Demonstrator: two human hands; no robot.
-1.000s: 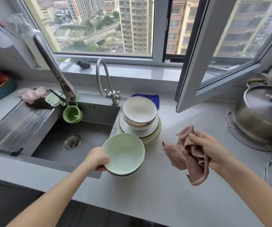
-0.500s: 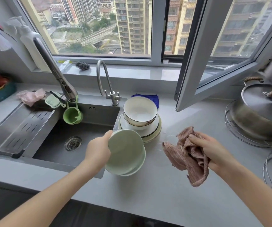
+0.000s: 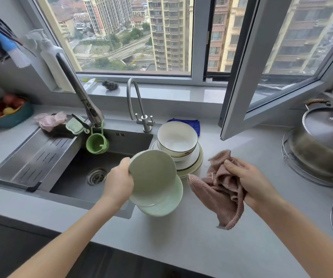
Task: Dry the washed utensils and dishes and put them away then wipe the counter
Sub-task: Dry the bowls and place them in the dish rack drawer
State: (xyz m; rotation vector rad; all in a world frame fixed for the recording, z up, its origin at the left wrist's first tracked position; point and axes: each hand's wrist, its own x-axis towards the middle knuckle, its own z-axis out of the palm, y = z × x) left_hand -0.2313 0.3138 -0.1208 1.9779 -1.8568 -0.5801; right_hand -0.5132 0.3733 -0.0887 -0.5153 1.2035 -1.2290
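The left hand grips the rim of one green bowl, tilted just right of it, above a second green bowl on the counter. The right hand clutches one pink cloth.

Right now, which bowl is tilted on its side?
The upper green bowl, gripped by the left hand; the green bowl below and the white bowl sit upright.

Grey counter with green bowl, stacked white dishes, blue cloth, fruit basket, wire rack.
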